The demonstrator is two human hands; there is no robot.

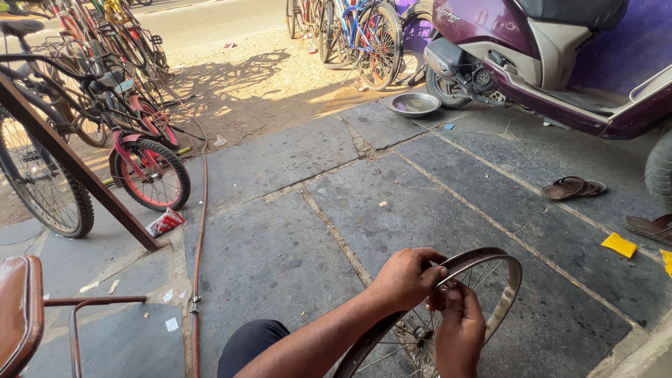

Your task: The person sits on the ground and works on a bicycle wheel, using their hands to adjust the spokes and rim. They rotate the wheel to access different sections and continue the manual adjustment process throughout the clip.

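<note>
Single head view, looks down and forward over stone floor (294, 231), hands close at bottom, bikes (133, 140) far.

scooter (504, 28): maroon, beige panel
sandal (574, 187) below scooter: brown
small bike (143, 157) far left of scooter: red-pink
bowl (414, 104): silver
rim (490, 259): dull grey

A purple scooter (560, 49), steel bowl (414, 104), brown sandal (572, 187) and small red bicycle (140, 150) surround the paving

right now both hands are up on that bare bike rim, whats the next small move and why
Probably steady the rim with the left hand while the right hand works the spoke end it pinches: both hands meet at the rim's top edge, and the wheel stands upright on the stone floor.
</note>
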